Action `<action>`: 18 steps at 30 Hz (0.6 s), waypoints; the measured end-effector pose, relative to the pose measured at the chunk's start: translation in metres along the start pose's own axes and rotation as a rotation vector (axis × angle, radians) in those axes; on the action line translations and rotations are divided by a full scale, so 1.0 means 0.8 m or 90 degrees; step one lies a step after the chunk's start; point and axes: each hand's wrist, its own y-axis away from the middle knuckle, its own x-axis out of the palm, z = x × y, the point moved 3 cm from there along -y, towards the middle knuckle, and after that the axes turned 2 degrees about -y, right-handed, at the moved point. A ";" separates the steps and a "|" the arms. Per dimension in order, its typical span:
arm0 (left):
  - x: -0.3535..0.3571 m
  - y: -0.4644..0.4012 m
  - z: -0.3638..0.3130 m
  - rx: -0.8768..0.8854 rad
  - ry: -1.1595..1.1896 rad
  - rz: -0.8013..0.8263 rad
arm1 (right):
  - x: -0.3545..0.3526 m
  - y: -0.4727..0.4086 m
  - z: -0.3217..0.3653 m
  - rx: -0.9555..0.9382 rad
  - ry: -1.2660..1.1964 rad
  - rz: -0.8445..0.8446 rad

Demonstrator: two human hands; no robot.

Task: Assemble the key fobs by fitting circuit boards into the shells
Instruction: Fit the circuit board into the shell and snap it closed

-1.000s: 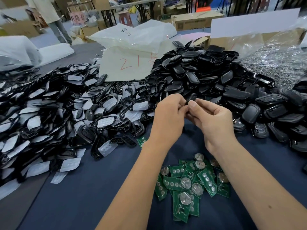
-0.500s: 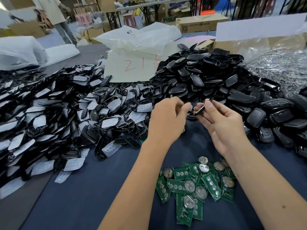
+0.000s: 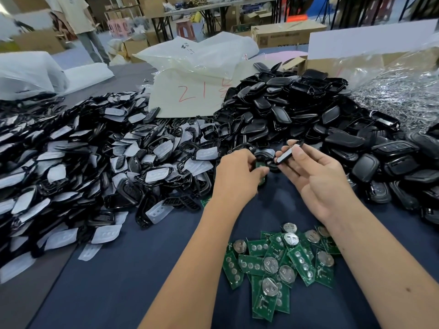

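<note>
Two hands meet above the blue worktop [image 3: 142, 269]. The left hand [image 3: 237, 174] curls around a shell half with a green circuit board [image 3: 260, 166], mostly hidden behind its fingers. Just right of it, the right hand [image 3: 316, 179] pinches a black shell piece [image 3: 288, 153] edge-on, possibly a cover. Loose green boards [image 3: 280, 264] lie near the forearms; piled black shells [image 3: 297, 110] lie beyond.

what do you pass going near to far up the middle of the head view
circuit boards → bare blue cloth → left hand and right hand → black shell pile → marked bag
</note>
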 end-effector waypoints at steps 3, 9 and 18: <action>-0.003 -0.002 0.008 -0.035 0.149 -0.028 | 0.003 0.001 -0.001 -0.005 0.010 0.031; 0.004 -0.007 0.014 -0.127 0.420 0.005 | 0.008 -0.002 -0.001 0.024 0.014 0.078; -0.001 -0.007 0.015 -0.216 0.506 0.047 | 0.015 -0.002 0.002 0.050 0.062 0.139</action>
